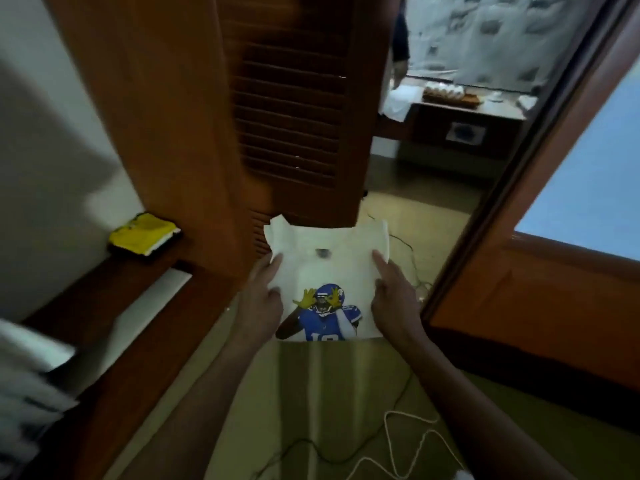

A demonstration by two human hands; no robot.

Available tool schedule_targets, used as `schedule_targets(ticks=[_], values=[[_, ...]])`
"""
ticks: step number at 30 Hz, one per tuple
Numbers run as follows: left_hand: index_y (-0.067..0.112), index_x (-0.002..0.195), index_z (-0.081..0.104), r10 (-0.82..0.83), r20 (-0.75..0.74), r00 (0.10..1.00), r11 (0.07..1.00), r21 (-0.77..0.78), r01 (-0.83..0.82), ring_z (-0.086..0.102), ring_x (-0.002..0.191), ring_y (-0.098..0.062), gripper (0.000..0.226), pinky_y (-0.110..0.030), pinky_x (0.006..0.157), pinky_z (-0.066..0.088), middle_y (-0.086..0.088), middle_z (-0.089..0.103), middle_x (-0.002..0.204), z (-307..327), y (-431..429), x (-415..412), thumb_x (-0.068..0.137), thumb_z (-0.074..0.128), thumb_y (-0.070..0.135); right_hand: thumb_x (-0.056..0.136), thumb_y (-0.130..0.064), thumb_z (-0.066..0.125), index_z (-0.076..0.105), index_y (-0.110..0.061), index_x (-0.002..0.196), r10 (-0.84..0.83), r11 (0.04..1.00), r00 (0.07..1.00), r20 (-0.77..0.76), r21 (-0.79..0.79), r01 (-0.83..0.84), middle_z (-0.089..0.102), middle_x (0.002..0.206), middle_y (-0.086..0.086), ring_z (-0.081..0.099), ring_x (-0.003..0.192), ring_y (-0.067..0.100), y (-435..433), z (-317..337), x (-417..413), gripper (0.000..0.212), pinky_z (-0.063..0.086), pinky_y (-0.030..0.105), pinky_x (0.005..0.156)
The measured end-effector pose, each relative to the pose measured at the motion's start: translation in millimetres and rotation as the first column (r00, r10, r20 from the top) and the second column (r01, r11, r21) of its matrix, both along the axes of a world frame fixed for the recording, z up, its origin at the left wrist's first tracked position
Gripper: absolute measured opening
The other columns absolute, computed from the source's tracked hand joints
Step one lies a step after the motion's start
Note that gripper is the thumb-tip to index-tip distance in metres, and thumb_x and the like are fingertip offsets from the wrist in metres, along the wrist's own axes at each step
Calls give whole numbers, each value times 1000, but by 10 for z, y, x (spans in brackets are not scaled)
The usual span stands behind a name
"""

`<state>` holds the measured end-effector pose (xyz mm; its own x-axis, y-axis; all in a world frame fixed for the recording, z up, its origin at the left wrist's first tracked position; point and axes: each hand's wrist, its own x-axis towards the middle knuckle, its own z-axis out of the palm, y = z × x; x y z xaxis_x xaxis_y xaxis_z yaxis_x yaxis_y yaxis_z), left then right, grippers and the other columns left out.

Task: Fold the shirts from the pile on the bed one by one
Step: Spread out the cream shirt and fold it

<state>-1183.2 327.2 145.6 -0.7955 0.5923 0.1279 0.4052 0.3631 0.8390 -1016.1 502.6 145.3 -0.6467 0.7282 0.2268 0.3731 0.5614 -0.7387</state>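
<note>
A folded white T-shirt (329,271) with a blue football-player print hangs in the air before a brown louvred wooden door (291,116). The left hand (261,306) grips its left edge and the right hand (394,299) its right edge. A folded yellow garment (145,233) lies on a brown wooden shelf (104,289).

The wooden shelf (110,289) at left carries a folded yellow garment (143,233). A black cable (301,442) and a white cord (412,416) lie on the floor (311,393).
</note>
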Motion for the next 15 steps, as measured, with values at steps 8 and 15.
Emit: schedule_targets(ticks=[8,15], values=[[22,155,47,256,-3,967,966,-25,-256,26,153,-14,62,-16,111,23,4,29,167,56,-570,-1505,100,47,-7,109,-11,37,34,-22,160,187,982,982,37,-27,-186,43,156,5,51,124,12,-258,26,-2047,52,52,31,98],[16,152,51,433,6,901,901,-18,-433,34,147,-12,66,12,93,15,0,33,164,48,-961,-2345,93,45,-12,107,-4,37,39,-21,159,377,923,926,7,-86,-375,39,161,-2,43,139,11,-470,0,-3318,54,38,15,100]])
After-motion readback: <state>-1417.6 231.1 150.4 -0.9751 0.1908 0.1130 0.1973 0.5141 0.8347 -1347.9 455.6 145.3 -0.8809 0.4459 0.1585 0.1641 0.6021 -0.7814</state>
